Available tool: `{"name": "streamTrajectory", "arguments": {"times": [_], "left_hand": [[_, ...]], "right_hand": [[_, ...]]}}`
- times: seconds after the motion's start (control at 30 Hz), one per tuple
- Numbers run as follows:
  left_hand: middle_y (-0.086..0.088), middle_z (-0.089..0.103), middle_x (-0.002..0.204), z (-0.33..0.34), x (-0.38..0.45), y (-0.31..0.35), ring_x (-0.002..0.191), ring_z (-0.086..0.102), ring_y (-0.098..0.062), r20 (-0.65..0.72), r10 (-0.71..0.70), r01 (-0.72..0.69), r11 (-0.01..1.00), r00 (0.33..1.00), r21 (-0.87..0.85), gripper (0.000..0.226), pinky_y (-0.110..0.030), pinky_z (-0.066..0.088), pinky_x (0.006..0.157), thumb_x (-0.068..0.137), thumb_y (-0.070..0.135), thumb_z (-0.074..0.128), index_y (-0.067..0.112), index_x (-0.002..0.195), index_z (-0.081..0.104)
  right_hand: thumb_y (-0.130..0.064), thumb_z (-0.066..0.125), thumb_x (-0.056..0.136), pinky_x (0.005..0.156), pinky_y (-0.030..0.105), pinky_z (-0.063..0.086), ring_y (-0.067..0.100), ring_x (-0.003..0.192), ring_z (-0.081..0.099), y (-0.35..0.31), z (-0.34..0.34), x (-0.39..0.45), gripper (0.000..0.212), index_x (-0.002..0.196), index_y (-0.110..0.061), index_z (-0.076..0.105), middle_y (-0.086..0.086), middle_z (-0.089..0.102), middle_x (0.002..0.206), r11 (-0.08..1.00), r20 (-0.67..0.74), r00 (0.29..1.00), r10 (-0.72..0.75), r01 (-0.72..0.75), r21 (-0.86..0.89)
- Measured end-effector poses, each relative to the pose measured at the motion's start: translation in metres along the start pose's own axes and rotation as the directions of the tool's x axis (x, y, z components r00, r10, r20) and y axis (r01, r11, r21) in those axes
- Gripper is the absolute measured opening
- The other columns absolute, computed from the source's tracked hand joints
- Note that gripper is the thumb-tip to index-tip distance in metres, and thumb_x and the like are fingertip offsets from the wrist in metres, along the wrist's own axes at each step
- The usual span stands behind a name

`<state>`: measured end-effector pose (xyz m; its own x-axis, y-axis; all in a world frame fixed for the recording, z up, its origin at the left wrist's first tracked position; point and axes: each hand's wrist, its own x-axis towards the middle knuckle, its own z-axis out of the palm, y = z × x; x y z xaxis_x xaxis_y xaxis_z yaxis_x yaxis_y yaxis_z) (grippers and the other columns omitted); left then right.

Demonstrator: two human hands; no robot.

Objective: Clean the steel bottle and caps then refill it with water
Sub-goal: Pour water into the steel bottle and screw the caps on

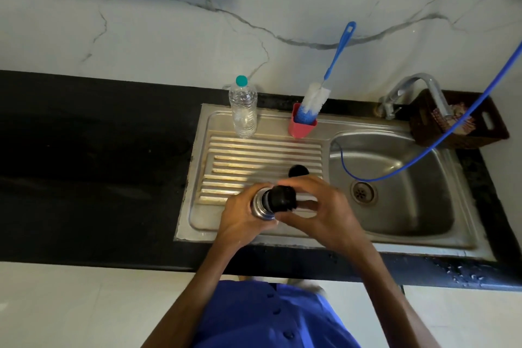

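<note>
Over the ribbed drainboard [254,155] the steel bottle [261,205] is held on its side, its long axis running left to right, mouth pointing right toward the basin [395,178]. Its body is gripped by the left hand [243,217]; the black cap [284,198] at its mouth is clasped by the right hand [322,212]. A second cap [298,170] is seen just behind, on the drainboard. Farther back a plastic bottle [243,110] and a brush [319,93] in a pink cup [301,127] are stood.
</note>
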<state>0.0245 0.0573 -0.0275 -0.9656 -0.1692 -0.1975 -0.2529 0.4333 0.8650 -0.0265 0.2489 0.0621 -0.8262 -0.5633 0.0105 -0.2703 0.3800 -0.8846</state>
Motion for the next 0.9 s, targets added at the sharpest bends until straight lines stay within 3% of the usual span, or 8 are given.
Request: {"name": "streamTrajectory", "arguments": {"times": [0.1, 0.2, 0.3, 0.4, 0.53, 0.63, 0.8, 0.9], "left_hand": [[0.014, 0.075, 0.105, 0.002, -0.004, 0.006, 0.096, 0.071, 0.0, 0.009, -0.016, 0.015, 0.994, 1.0, 0.106, 0.068, -0.032, 0.061, 0.09, 0.06, 0.029, 0.1, 0.035, 0.119, 0.067], [0.013, 0.074, 0.109, 0.001, -0.008, 0.011, 0.097, 0.065, 0.0, -0.003, -0.063, 0.063, 0.98, 0.998, 0.191, 0.067, -0.028, 0.055, 0.095, 0.063, 0.036, 0.099, 0.031, 0.121, 0.065], [0.012, 0.071, 0.108, 0.0, -0.013, 0.012, 0.099, 0.062, -0.005, 0.024, -0.103, 0.091, 0.949, 0.994, 0.301, 0.058, -0.021, 0.045, 0.09, 0.069, 0.036, 0.095, 0.03, 0.12, 0.067], [0.01, 0.074, 0.1, -0.001, -0.017, 0.014, 0.094, 0.068, -0.01, 0.053, -0.069, 0.043, 0.918, 0.996, 0.394, 0.051, -0.023, 0.049, 0.085, 0.068, 0.046, 0.092, 0.03, 0.111, 0.069], [0.021, 0.062, 0.085, -0.009, -0.014, 0.017, 0.088, 0.064, -0.006, 0.079, -0.089, 0.069, 0.973, 0.993, 0.222, 0.063, -0.028, 0.054, 0.089, 0.067, 0.035, 0.093, 0.032, 0.124, 0.065], [0.016, 0.069, 0.108, -0.013, -0.01, 0.016, 0.099, 0.067, -0.005, 0.121, -0.006, -0.018, 0.979, 0.993, 0.203, 0.077, -0.032, 0.057, 0.092, 0.061, 0.054, 0.084, 0.041, 0.132, 0.057], [0.018, 0.062, 0.102, -0.009, -0.004, 0.025, 0.089, 0.065, -0.003, 0.195, 0.038, -0.069, 0.986, 0.98, 0.15, 0.061, -0.016, 0.054, 0.072, 0.064, 0.045, 0.087, 0.04, 0.115, 0.053], [0.012, 0.069, 0.085, -0.005, -0.005, 0.029, 0.073, 0.07, -0.009, 0.155, 0.029, -0.028, 1.0, 0.988, -0.009, 0.053, -0.027, 0.061, 0.063, 0.064, 0.043, 0.081, 0.04, 0.11, 0.054]], "right_hand": [[-0.012, 0.084, 0.079, 0.095, 0.017, 0.048, 0.007, 0.11, 0.059, 0.006, 0.013, 0.009, 0.056, 0.131, -0.021, 0.065, -0.005, 0.061, 0.123, 0.915, 0.136, 0.974, -0.179, 0.216, -0.341], [-0.003, 0.074, 0.081, 0.091, 0.025, 0.053, 0.019, 0.113, 0.054, 0.002, 0.031, 0.01, 0.058, 0.134, -0.017, 0.057, 0.003, 0.057, 0.127, 0.776, 0.298, 0.95, -0.095, 0.258, -0.575], [-0.029, 0.076, 0.085, 0.046, 0.021, 0.046, 0.014, 0.059, 0.059, -0.01, 0.051, 0.011, 0.025, 0.095, -0.009, 0.065, 0.007, 0.063, 0.08, 0.619, 0.11, 0.989, -0.097, 0.147, -0.771], [-0.065, 0.057, 0.093, 0.039, 0.017, 0.009, 0.002, 0.037, 0.017, -0.019, 0.046, 0.022, 0.055, 0.067, -0.018, 0.046, -0.01, 0.03, 0.049, 0.569, -0.078, 0.997, 0.006, -0.067, -0.82], [-0.065, 0.039, 0.101, 0.054, 0.017, 0.037, 0.008, 0.068, 0.049, -0.017, 0.024, 0.012, 0.047, 0.117, -0.023, 0.047, -0.006, 0.053, 0.098, 0.753, 0.173, 0.984, -0.052, 0.152, -0.641], [-0.06, 0.035, 0.104, 0.062, 0.029, 0.053, 0.015, 0.081, 0.059, 0.0, 0.014, 0.012, 0.048, 0.132, -0.021, 0.04, -0.001, 0.056, 0.114, 0.726, 0.336, 0.933, -0.13, 0.32, -0.609], [-0.07, 0.029, 0.099, 0.04, 0.027, 0.04, 0.017, 0.045, 0.051, 0.004, 0.03, 0.018, 0.056, 0.118, -0.02, 0.048, -0.001, 0.064, 0.072, 0.532, 0.17, 0.969, -0.179, 0.241, -0.812], [-0.067, 0.046, 0.096, 0.042, 0.021, 0.023, 0.015, 0.038, 0.036, -0.013, 0.038, 0.023, 0.053, 0.103, -0.016, 0.058, -0.001, 0.053, 0.054, 0.464, -0.004, 0.976, -0.219, 0.1, -0.88]]}}
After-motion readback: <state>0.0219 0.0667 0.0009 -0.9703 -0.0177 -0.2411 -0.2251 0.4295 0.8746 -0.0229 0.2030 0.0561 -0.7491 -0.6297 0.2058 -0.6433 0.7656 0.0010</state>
